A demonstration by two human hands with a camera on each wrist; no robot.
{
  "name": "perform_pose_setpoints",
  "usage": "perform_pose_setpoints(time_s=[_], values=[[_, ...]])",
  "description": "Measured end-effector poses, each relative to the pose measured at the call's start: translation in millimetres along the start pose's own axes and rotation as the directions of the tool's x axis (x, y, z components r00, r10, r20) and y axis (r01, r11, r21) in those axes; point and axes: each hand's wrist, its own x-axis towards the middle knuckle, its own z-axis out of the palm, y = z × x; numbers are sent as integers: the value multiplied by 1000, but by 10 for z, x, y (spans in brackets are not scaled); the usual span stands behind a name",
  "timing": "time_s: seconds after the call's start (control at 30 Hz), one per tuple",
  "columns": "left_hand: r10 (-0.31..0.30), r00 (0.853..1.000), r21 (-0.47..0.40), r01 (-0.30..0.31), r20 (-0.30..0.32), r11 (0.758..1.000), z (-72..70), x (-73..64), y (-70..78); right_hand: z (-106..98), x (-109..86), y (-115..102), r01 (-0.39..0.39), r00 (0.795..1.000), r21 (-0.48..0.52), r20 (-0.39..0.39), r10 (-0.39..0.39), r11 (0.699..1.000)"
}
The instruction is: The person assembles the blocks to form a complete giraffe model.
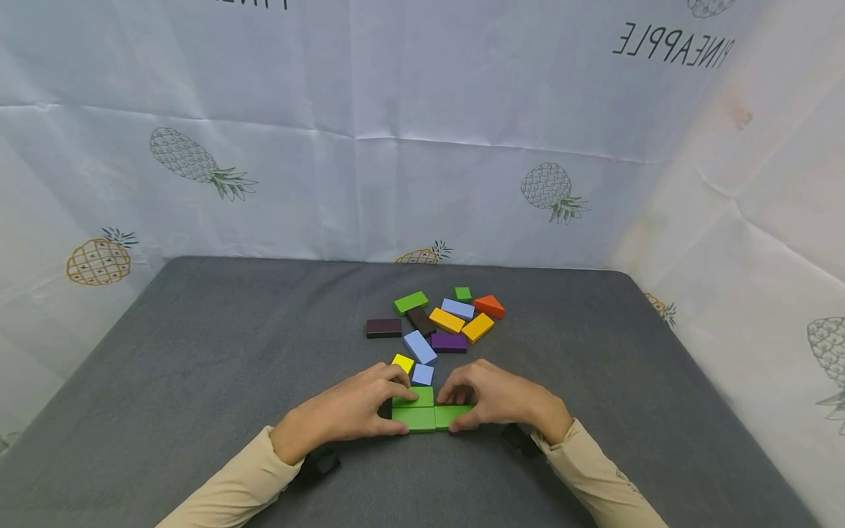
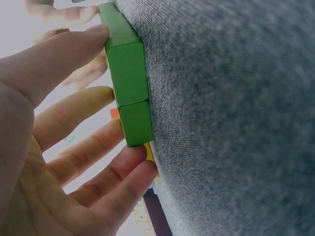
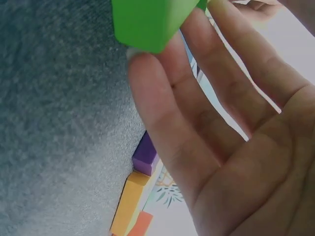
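Note:
Three green blocks lie flat and touching: a back block (image 1: 424,398), a front left block (image 1: 416,420) and a front right block (image 1: 447,416). My left hand (image 1: 356,405) holds the left pair, thumb at the near side, a fingertip on top of the back block and other fingers behind. In the left wrist view the end of the front left block (image 2: 127,73) shows beside the thumb. My right hand (image 1: 496,396) spans the front right block, thumb at its near edge and fingers at its far edge. In the right wrist view a green block (image 3: 145,24) meets a fingertip.
Just beyond the hands lie a yellow block (image 1: 403,363) and a small blue block (image 1: 422,375). Farther back are a purple block (image 1: 449,342), a dark block (image 1: 383,328), an orange triangle (image 1: 490,306) and several others on the grey cloth (image 1: 231,381). A printed curtain (image 1: 429,198) hangs behind.

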Motion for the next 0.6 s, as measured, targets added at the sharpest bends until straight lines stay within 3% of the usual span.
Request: perform_pose_setpoints(time_s=[0.23, 0.6], values=[[7, 1000, -5, -7, 10, 1000, 0, 1, -8, -18, -4, 48, -6, 992, -65, -128, -3, 998], [4, 1000, 8, -4, 16, 1000, 4, 2, -17, 8, 47, 162, -56, 938, -175, -346, -8, 983]])
